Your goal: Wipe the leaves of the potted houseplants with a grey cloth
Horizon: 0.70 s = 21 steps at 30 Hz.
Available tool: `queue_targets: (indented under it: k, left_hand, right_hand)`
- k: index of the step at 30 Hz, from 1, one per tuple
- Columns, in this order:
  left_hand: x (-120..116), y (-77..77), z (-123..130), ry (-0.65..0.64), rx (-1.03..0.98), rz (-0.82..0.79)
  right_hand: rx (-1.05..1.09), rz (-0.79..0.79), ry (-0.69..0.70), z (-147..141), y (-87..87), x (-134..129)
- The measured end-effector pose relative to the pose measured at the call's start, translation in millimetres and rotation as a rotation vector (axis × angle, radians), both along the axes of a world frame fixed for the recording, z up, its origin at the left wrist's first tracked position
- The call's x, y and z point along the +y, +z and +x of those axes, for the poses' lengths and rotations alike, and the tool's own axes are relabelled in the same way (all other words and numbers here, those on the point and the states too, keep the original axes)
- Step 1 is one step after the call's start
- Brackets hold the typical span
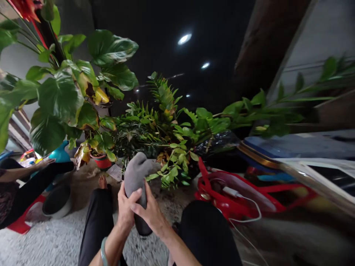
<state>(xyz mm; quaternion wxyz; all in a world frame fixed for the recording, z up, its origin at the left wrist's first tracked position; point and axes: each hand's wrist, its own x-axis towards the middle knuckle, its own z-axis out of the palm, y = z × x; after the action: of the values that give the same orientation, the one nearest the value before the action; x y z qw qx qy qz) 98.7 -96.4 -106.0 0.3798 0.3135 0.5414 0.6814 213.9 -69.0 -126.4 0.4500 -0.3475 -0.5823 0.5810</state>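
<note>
Both my hands are closed around a grey, smooth, matte piece [134,177] held up between my knees. It has a rounded top, a crease near the tip and a lobe reaching right; its exact kind does not show. My left hand [126,207] wraps its lower left side, thumb across the front. On the lower right side is my right hand [151,207], its thumb meeting the left one. Below my hands a dark, rounded thing [142,226] shows, partly hidden; whether it joins the grey piece I cannot tell.
Leafy plants [166,125] stand ahead, one in a red pot [102,161]. At right lies a red bag [222,192] with a white cable [256,210], near blurred stacked cases [299,147]. A grey bucket [58,201] and another person's arm [24,171] are at left.
</note>
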Motion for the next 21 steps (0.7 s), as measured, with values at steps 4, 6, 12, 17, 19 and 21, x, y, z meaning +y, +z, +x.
queue_targets:
  k: [4,6,12,17,19,21]
  left_hand:
    - [-16,15.0,9,-0.184,-0.273,0.082]
    - [-19,15.9,10,-0.207,-0.337,0.082]
    - [-8,3.9,9,-0.409,-0.139,0.076]
    - [21,-2.2,-28,-0.487,-0.176,0.017]
    - [44,-9.1,-54,-0.377,-0.173,-0.041]
    - [71,-19.9,-82,-0.216,-0.198,-0.117]
  right_hand:
    - [-0.032,0.098,0.006,-2,15.4,-8]
    - [-0.036,0.082,-0.025,3,18.0,-7]
    - [-0.011,-0.159,-0.236,9,7.7,-12]
    - [0.061,-0.222,-0.38,29,23.6,11]
    - [0.102,-0.207,-0.517,36,41.9,33]
    - [0.169,-0.185,-0.62,36,60.8,58]
